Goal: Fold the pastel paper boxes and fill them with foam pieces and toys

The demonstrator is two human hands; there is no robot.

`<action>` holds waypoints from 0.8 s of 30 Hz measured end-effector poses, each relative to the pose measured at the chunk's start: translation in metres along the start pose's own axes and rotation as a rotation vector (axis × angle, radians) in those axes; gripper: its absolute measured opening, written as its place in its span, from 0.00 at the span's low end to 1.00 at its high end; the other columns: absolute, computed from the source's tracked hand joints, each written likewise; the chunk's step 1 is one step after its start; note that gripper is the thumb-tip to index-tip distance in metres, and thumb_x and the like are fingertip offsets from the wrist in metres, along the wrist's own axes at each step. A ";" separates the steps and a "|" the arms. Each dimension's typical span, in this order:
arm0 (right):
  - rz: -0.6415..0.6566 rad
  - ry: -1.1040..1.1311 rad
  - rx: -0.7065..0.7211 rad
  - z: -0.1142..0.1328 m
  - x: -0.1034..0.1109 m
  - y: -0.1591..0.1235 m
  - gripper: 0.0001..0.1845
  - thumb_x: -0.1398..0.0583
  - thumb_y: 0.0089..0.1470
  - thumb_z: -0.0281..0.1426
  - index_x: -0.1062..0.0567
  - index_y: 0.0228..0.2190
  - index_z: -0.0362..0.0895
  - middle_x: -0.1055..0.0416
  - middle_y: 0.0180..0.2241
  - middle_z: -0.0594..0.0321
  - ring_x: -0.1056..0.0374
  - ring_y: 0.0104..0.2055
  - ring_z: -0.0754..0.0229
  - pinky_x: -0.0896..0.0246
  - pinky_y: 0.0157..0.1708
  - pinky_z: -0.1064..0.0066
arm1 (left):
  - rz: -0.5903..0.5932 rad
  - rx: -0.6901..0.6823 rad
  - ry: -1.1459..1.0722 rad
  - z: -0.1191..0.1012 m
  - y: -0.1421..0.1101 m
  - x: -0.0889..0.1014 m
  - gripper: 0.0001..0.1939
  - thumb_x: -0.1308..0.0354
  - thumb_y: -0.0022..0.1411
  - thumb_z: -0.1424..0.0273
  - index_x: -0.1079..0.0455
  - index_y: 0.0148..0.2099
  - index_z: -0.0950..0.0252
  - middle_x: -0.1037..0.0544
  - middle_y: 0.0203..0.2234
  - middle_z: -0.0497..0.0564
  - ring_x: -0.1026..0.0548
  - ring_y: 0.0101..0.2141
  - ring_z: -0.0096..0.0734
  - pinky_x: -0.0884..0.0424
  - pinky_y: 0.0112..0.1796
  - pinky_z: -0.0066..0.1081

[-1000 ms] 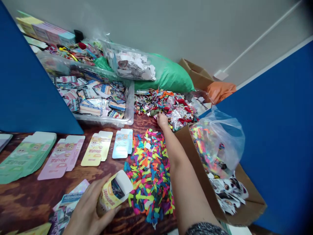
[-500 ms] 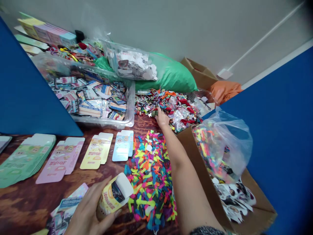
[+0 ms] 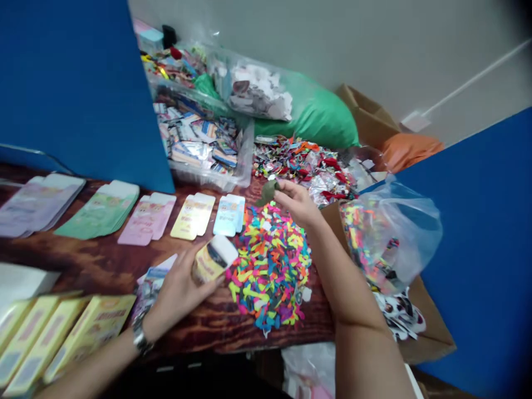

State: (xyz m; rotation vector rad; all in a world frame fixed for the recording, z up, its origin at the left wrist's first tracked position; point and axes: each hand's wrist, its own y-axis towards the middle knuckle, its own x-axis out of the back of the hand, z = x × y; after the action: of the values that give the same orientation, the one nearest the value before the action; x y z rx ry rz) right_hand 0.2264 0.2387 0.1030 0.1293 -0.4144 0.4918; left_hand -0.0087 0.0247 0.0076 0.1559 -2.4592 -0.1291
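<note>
My left hand (image 3: pixel 178 291) is wrapped round a small yellow printed carton (image 3: pixel 206 265), its open end tilted up to the right; a dark card shows inside. My right hand (image 3: pixel 298 204) pinches a small dark green, soft-looking piece (image 3: pixel 268 192) at its fingertips, above the far end of a pile of small bright club-shaped pieces (image 3: pixel 270 266). Beyond that hand lies a heap of mixed trinkets (image 3: pixel 303 160), some in clear wrappers. Printed cards (image 3: pixel 155 280) lie beside my left hand, partly hidden by it.
Flat cartons in purple, green (image 3: pixel 102 210), pink, yellow and blue (image 3: pixel 229 215) form a row. Filled yellow boxes (image 3: pixel 89 332) stand front left. A clear bin (image 3: pixel 245 160) of cards is behind. Blue partitions (image 3: pixel 83 94) flank the table; a cardboard box (image 3: pixel 434 332) stands right.
My right hand has drawn back from the trinket heap, bringing the dark green piece nearer. My left hand still holds the yellow carton. The view has turned left and down, showing the filled yellow boxes.
</note>
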 end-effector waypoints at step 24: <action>0.083 -0.365 0.361 0.043 -0.151 -0.117 0.13 0.44 0.63 0.27 0.31 0.49 0.47 0.26 0.43 0.58 0.28 0.45 0.58 0.30 0.45 0.65 | -0.107 -0.166 0.173 0.002 -0.032 0.028 0.34 0.38 0.59 0.64 0.43 0.63 0.68 0.28 0.51 0.63 0.30 0.51 0.49 0.32 0.51 0.47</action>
State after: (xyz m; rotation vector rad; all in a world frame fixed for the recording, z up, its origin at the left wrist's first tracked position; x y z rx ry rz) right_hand 0.1466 0.0614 0.0763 0.5580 -0.6870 0.6244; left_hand -0.0290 -0.0112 0.0197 0.2172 -2.2568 -0.3512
